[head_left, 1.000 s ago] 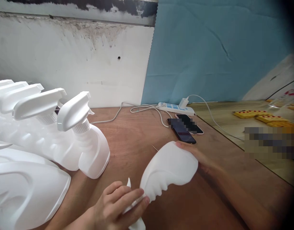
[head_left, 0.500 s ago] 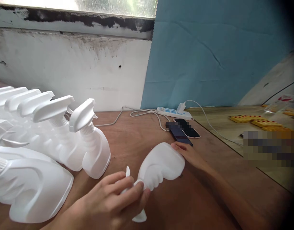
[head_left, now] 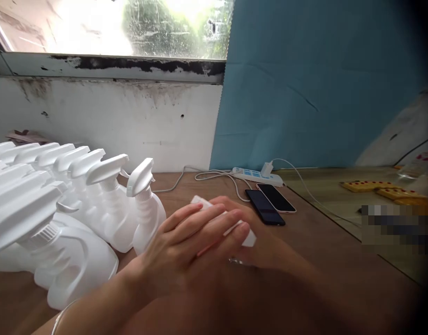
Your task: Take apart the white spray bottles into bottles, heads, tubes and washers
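My left hand [head_left: 193,246] lies over a white spray bottle [head_left: 249,240], fingers pressed together across its top. Only small white patches of the bottle show between and beyond the fingers. My right hand [head_left: 270,253] sits just behind and under it, on the bottle's far side, its fingers mostly hidden by my left hand. Both hands are raised close to the camera above the brown wooden table [head_left: 322,270]. A thin bracelet [head_left: 62,316] shows on my left wrist.
Several finished white spray bottles [head_left: 105,204] stand in rows at the left. Two dark phones [head_left: 270,204] lie beyond my hands, cabled to a white power strip [head_left: 256,175]. Yellow blocks [head_left: 360,186] lie on the lighter table at right. A blue sheet [head_left: 304,93] covers the wall.
The bottle and both hands have risen toward the camera. My left hand now covers the bottle, which showed plainly before. The view has tilted up, showing the window.
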Available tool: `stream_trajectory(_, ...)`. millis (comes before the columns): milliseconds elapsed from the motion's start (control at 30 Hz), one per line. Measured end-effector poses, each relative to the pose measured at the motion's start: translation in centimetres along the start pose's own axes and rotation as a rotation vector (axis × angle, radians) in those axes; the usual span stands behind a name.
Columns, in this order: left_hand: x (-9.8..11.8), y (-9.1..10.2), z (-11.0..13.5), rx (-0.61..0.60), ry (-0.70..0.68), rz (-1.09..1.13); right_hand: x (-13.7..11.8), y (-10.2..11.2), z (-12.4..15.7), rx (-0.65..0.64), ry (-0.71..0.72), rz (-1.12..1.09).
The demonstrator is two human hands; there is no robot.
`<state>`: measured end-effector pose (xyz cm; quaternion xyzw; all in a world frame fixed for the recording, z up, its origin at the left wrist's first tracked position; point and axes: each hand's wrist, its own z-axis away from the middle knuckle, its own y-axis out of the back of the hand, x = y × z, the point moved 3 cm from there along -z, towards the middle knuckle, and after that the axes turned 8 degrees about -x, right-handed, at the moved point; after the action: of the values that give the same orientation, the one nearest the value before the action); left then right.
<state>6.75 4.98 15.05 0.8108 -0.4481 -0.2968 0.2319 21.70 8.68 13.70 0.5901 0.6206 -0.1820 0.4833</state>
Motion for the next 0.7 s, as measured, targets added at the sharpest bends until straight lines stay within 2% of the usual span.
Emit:
stream_trajectory(67,0.7,-0.4,1.5,0.07,0.049,0.038,0.3,0.4,-0.6,-0.012,-0.007,0.082)
stream_trajectory(133,1.8,-1.1,3.1,0.102,0.029,0.118,0.3,1.1,-1.2,0.078,-0.008,0.108)
stream_trajectory(233,3.6,-3.4,5.2,-0.019,-0.049,0.216,-0.3,1.7,-2.4,0.234,0.001,0.041)
stream_trajectory(300,4.4,-5.4,6.4,-0.148,-0.06,0.267,-0.4,1.6,-3.2,0.314,0.014,0.034)
stream_trajectory(467,5.1,-9.6,9.6,-0.345,0.014,0.336,1.5,0.3,-4.7,0.374,-0.01,0.118)
stream_trajectory(600,5.0,-10.8,11.3,-0.463,0.045,0.369,3.5,-0.7,-5.7,0.443,-0.044,0.076)
stream_trajectory(700,4.3,-10.7,11.6,-0.569,0.081,0.398,4.3,-1.5,-6.4,0.406,-0.05,0.037)
